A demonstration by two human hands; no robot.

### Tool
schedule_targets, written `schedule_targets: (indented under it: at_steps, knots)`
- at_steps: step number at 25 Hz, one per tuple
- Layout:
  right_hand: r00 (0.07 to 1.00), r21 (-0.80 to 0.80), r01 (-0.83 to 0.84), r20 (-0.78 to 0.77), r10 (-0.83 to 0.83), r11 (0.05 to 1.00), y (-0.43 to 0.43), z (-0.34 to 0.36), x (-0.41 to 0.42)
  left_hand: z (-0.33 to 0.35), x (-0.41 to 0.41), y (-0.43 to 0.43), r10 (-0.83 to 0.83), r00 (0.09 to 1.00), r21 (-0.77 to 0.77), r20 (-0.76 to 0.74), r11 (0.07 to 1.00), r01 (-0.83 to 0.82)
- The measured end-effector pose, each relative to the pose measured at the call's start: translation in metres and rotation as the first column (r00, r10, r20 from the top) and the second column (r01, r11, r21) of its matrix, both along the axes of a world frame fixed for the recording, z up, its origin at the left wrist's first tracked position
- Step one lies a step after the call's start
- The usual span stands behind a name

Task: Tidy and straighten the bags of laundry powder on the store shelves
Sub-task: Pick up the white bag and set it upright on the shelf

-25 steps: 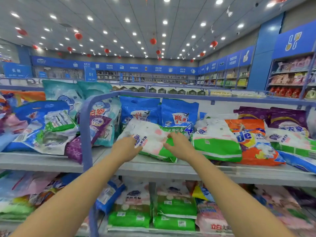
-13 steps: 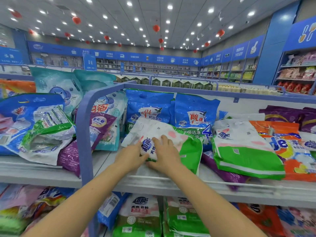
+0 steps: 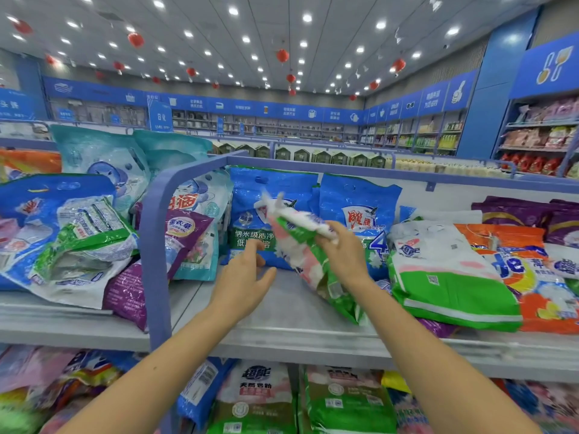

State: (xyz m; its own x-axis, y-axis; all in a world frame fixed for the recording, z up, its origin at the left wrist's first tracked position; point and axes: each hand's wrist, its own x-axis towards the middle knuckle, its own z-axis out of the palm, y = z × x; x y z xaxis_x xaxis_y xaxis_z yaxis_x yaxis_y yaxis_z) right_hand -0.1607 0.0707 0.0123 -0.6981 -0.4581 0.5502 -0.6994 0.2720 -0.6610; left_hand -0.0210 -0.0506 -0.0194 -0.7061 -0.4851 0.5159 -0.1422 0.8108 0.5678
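My right hand (image 3: pixel 344 258) has its fingers clamped on one white, green and pink bag (image 3: pixel 308 261) of laundry powder. The bag is tilted, top end up and blurred; I cannot tell whether its lower end rests on the shelf (image 3: pixel 282 321). My left hand (image 3: pixel 244 283) holds nothing: its fingers (image 3: pixel 254 247) are apart and relaxed, just left of the bag, over bare shelf.

Behind both sets of fingers stand two blue bags (image 3: pixel 360 208), upright, side by side. Right of the right fingers lies one white-and-green bag (image 3: pixel 438 277), flat, with one orange bag (image 3: pixel 517 245) just beyond it and purple bags (image 3: pixel 513 211) behind that. Left of the left fingers a blue frame post (image 3: pixel 153 261) splits the shelf. Past it is a slumped heap of bags (image 3: pixel 78 239) that I cannot count. Below the fingers, my forearms cover part of the lower shelf's bags (image 3: pixel 257 389).
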Motion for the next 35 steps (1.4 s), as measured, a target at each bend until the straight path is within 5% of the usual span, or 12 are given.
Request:
schedule_targets:
  at_steps: [5,8,10,11,14,16,20,24,27,30,35]
  knots:
    - [0.852,-0.578,-0.149,0.337,0.401,0.803,0.048,0.030,-0.012,0.020,-0.002,0.017,-0.092,0.964,0.380,-0.250,0.906,0.186]
    - [0.633,-0.673,-0.249,0.431,0.643,0.696,0.048,0.030,-0.014,0.032,-0.010,0.024,-0.229,0.917,0.629,-0.327,0.671,0.392]
    - [0.463,-0.713,-0.277,0.488,0.740,0.644,0.041,0.025,-0.014,0.037,-0.013,0.024,-0.308,0.868,0.693,-0.390,0.522,0.497]
    - [0.449,-0.717,-0.271,0.496,0.743,0.643,0.041,0.024,-0.014,0.037,-0.014,0.023,-0.334,0.850,0.682,-0.407,0.508,0.526]
    - [0.634,-0.646,-0.289,0.425,0.647,0.707,0.050,0.035,-0.017,0.025,-0.013,0.024,-0.313,0.845,0.658,-0.433,0.530,0.534]
    - [0.677,-0.582,-0.333,0.400,0.618,0.742,0.057,0.047,-0.019,0.018,-0.014,0.024,-0.255,0.862,0.696,-0.439,0.510,0.505]
    - [0.893,-0.524,-0.077,0.343,0.293,0.848,0.046,0.069,-0.015,0.017,-0.022,0.027,-0.192,0.926,0.502,-0.324,0.795,0.340]
    - [0.919,-0.635,-0.028,0.287,0.269,0.772,0.026,0.099,-0.016,0.017,-0.025,0.019,-0.173,0.965,0.294,-0.198,0.928,0.227]
    - [0.948,-0.645,-0.087,0.182,0.263,0.759,0.025,0.108,-0.028,0.013,-0.022,0.000,-0.175,0.980,0.376,-0.091,0.906,0.196]
    - [0.959,-0.504,-0.181,0.101,0.266,0.845,0.030,0.104,-0.039,0.009,-0.014,-0.012,-0.280,0.960,0.519,0.011,0.822,0.234]
    - [0.923,-0.453,-0.249,0.157,0.351,0.856,0.030,0.101,-0.045,0.055,-0.039,0.000,-0.256,0.889,0.514,-0.379,0.741,0.433]
